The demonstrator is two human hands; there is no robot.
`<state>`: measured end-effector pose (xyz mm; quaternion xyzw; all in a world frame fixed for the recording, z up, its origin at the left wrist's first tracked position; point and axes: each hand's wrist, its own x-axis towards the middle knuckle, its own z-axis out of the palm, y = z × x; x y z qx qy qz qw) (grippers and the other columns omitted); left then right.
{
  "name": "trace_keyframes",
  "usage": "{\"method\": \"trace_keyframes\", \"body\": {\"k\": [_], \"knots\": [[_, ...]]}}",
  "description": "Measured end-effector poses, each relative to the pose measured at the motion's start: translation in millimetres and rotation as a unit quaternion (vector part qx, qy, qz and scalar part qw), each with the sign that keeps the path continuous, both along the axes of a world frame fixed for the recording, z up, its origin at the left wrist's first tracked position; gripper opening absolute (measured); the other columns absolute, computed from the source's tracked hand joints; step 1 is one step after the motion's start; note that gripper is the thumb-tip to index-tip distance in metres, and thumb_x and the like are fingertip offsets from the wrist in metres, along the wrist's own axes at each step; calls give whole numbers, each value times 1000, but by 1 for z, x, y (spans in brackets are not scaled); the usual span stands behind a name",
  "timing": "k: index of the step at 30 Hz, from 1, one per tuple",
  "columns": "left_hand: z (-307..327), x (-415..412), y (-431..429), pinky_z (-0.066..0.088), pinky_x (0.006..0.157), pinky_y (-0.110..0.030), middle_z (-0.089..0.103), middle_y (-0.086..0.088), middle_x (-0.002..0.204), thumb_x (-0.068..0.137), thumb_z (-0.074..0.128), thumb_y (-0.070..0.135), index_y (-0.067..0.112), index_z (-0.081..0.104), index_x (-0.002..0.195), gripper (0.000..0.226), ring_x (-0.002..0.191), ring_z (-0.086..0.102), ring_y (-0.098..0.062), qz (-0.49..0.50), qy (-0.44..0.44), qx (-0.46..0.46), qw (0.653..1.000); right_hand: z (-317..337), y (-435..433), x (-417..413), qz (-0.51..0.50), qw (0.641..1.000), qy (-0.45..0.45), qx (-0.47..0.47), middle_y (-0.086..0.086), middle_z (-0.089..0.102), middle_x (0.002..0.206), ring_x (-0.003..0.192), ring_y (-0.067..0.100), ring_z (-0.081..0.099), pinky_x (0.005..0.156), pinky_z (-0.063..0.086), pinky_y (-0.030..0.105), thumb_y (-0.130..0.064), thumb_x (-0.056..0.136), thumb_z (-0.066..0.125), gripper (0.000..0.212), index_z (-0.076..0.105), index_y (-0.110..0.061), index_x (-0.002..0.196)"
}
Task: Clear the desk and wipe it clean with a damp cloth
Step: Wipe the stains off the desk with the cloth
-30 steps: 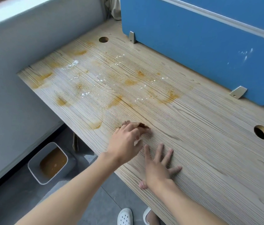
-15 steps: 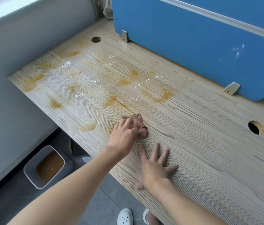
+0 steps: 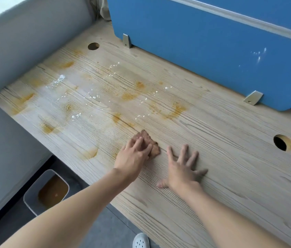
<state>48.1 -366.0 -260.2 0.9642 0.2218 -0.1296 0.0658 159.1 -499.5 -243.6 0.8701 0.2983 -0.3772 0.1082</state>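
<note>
Orange stains (image 3: 126,96) and white specks cover the left half of the desk (image 3: 230,176). The left hand (image 3: 134,154), fingers laid flat, presses the brown cloth (image 3: 147,140), which now shows beyond the fingertips and has advanced toward the nearest stain. The right hand (image 3: 182,169) stays splayed, empty, bracing on the desk. Wiping is judged barely begun.

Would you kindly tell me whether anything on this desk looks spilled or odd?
Yes. Orange-brown stains blotch the left half of the desk, with white specks scattered among them and on the blue partition. The left hand presses a brown cloth at the stains' near edge; the right hand rests flat on unstained wood.
</note>
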Motion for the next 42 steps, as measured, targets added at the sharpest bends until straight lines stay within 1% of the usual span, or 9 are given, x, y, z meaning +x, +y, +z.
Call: {"method": "trace_keyframes", "body": {"k": [4,9,13,19,26,30,34,39,42], "knots": [[-10,-3,15,33,117,-45,38,-14,154,103,46,36,26,41,151,49,143,35,-33,-99,-44,41,993,1,7,3,-5,1000,6,-10,17,-44,153,140,54,-32,101,13,86,-64,67,80,139,-31,-43,149],[-20,16,12,4,125,-45,-11,-12,164,106,30,25,13,-3,157,62,151,-12,-29,-51,-32,-50,997,1,8,2,-9,1000,1,-30,14,-45,153,141,52,-32,102,12,84,-64,65,82,140,-31,-47,147],[-15,-2,17,-7,124,-40,-31,-9,158,103,29,16,18,-20,155,71,146,-30,-26,-157,3,-63,986,6,10,0,-23,999,-1,-36,13,-46,153,143,51,-30,104,13,83,-60,68,83,138,-31,-51,145],[-7,27,18,-12,122,-38,-33,-8,158,101,23,17,18,-25,150,69,145,-31,-24,-103,16,-68,992,5,11,-1,-35,998,-7,-44,11,-47,153,144,49,-28,106,14,81,-60,63,85,143,-29,-46,148],[-11,38,46,-6,124,-38,-30,-5,160,106,11,35,19,-21,155,61,146,-30,-21,-141,27,-66,987,10,14,18,-84,996,-36,0,7,-29,163,149,47,-16,113,16,73,-58,66,85,132,-12,-46,154],[-12,43,33,-6,124,-40,-32,-6,159,105,13,34,19,-23,154,62,145,-32,-23,-136,36,-70,988,11,18,32,-155,988,-22,-5,6,-38,159,146,48,-24,109,15,78,-54,68,85,135,-19,-48,152],[-15,42,43,-6,124,-38,-30,-3,160,103,5,40,22,-20,155,60,146,-32,-19,-185,27,-72,980,12,21,32,-156,987,-18,-20,8,-40,157,146,48,-25,109,17,78,-53,69,85,136,-22,-46,152],[-18,51,27,-10,123,-39,-31,-5,159,97,-6,44,19,-21,155,64,146,-32,-22,-112,14,-57,992,8,23,33,-159,987,-3,-26,9,-44,155,145,48,-27,109,14,79,-54,68,84,138,-27,-46,150],[-17,52,31,-9,124,-39,-33,-3,159,100,-2,42,22,-22,155,61,145,-34,-21,-137,28,-71,988,7,23,35,-161,987,1,-25,9,-43,155,145,49,-27,108,14,80,-54,68,85,139,-27,-46,150]]}}
